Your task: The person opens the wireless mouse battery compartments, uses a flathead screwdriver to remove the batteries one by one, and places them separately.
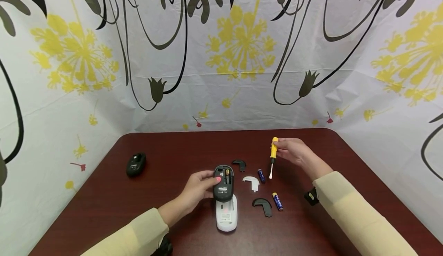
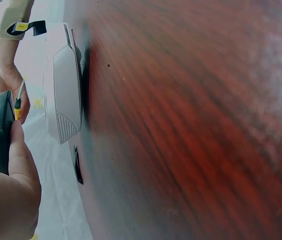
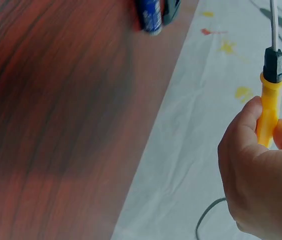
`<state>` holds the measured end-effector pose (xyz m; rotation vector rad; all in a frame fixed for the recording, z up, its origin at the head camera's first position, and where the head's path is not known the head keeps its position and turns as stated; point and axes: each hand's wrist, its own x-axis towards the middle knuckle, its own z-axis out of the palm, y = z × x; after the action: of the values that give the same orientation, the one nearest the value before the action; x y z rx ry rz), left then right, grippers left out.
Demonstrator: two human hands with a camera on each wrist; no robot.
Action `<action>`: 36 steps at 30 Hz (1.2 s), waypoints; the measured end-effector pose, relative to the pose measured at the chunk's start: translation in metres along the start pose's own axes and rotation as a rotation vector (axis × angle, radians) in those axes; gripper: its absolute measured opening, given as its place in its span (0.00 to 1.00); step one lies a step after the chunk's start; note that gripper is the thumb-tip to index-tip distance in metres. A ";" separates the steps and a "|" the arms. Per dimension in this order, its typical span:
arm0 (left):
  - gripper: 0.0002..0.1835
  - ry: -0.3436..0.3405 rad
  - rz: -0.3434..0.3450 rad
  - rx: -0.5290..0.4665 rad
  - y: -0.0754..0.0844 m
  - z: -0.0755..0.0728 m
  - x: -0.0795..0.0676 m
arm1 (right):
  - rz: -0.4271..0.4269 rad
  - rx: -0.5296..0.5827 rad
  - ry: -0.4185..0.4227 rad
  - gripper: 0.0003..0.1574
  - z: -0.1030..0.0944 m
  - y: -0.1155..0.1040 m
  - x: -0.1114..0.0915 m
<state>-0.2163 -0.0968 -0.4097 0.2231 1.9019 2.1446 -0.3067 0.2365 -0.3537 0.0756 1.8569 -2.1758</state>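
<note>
My left hand [image 1: 198, 188] grips a black computer mouse [image 1: 222, 187], its underside facing me and its battery compartment uncovered. A battery [image 1: 227, 174] shows inside that compartment. Below it a white mouse [image 1: 226, 219] lies underside up on the table, partly overlapped by the black one in the head view. Farther right, my right hand [image 1: 294, 151] pinches the yellow handle of a screwdriver [image 1: 273, 152], whose metal tip points down. The right wrist view shows thumb and fingers around the handle [image 3: 268, 112].
Between the hands lie a black battery cover [image 1: 241, 165], a white cover [image 1: 255, 183] and a dark grey cover [image 1: 266, 206]. Two blue batteries, one farther back [image 1: 261, 176] and one nearer [image 1: 277, 201], are beside them. Another black mouse [image 1: 136, 164] sits at the table's left.
</note>
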 end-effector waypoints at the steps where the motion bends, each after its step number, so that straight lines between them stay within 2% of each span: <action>1: 0.26 -0.002 0.002 0.002 0.000 0.000 0.000 | -0.005 -0.002 -0.003 0.27 0.003 0.000 -0.001; 8: 0.26 -0.008 -0.006 -0.002 0.001 0.001 0.000 | -0.046 -0.020 -0.009 0.32 0.023 -0.005 -0.010; 20: 0.26 -0.012 -0.021 0.009 -0.001 0.002 0.002 | -0.195 -0.039 0.062 0.28 0.060 -0.015 -0.032; 30: 0.27 -0.014 -0.002 -0.001 0.000 0.004 0.003 | -0.455 -0.057 0.052 0.22 0.085 -0.015 -0.050; 36: 0.26 -0.021 -0.008 -0.005 -0.002 0.004 0.004 | -0.645 -0.130 0.036 0.16 0.095 -0.011 -0.058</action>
<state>-0.2193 -0.0920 -0.4112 0.2359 1.8821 2.1330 -0.2403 0.1560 -0.3141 -0.5922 2.2658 -2.4295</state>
